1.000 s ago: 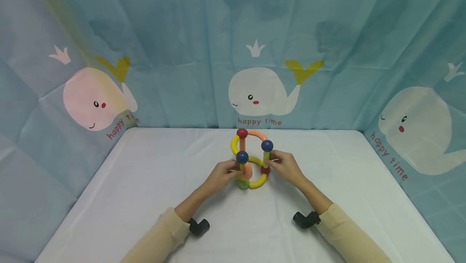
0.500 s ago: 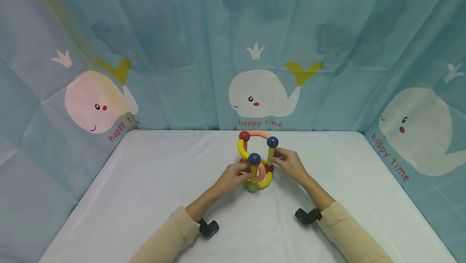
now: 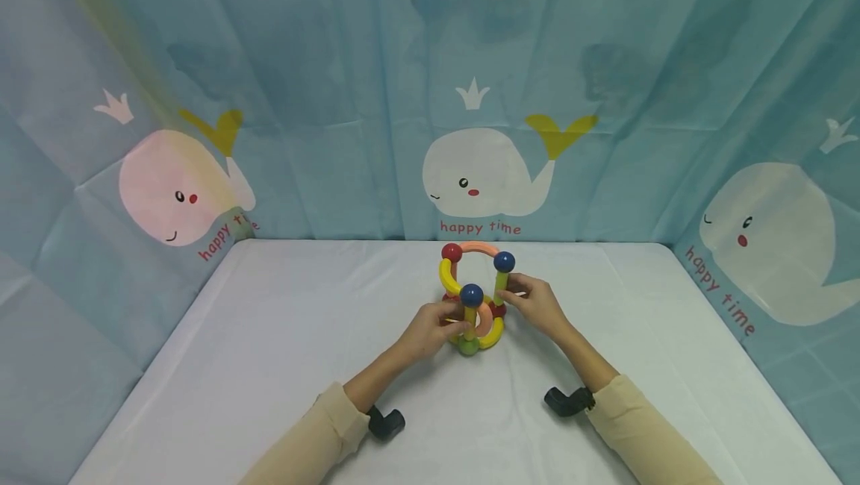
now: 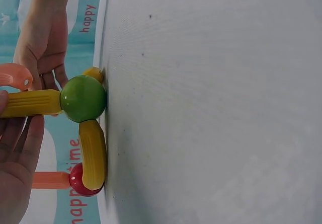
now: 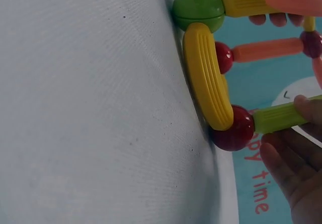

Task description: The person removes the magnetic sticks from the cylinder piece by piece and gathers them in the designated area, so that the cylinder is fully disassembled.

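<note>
A frame of magnetic rods and balls stands on the white table, with curved yellow rods [image 5: 205,75] along its base. My left hand [image 3: 428,330] pinches the upright yellow rod [image 4: 35,103], between a blue ball [image 3: 472,295] and a green ball [image 4: 83,98]. On the right, my right hand [image 3: 537,304] holds the upright lime-green rod [image 5: 276,117], which has a blue ball [image 3: 505,262] on top and a red ball [image 5: 235,128] below. Behind them, an upright orange rod [image 5: 269,50] rises toward the upper red ball [image 3: 452,252]. A curved orange rod [image 3: 479,247] links that ball to the right blue one.
The white-covered table [image 3: 302,298] spreads around the frame. A blue curtain [image 3: 336,97] printed with whales encloses its back and sides. Dark wrist cameras [image 3: 387,424] sit beside both cream sleeves [image 3: 312,433].
The rod-and-ball frame has shifted right and turned slightly, its front upright moving most, with my left hand following. My right hand moved only slightly. During the last half second almost nothing has moved.
</note>
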`<state>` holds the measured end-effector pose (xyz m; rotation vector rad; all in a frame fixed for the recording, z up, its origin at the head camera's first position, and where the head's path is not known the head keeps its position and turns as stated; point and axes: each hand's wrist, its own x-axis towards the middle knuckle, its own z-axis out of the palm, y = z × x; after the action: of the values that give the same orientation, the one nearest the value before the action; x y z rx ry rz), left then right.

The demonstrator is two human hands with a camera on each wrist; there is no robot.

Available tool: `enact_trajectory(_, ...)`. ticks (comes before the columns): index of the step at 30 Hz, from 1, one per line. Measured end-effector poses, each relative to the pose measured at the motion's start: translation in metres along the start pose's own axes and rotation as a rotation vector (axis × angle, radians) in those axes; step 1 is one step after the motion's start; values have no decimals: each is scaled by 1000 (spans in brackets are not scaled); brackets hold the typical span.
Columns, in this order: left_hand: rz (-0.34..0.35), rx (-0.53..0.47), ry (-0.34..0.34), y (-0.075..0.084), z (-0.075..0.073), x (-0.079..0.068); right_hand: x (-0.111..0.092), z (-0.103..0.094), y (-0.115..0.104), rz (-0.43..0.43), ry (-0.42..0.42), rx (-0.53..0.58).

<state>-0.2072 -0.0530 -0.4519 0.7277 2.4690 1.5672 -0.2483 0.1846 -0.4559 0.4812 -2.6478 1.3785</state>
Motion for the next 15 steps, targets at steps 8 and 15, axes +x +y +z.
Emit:
enact_trajectory(8,-21,30,-9,4,-7,-11,-8,-3,-3,22,9,-9)
enact_trajectory(15,-39,19,119,19,-40,-27,-17,-13,-10,49,46,6)
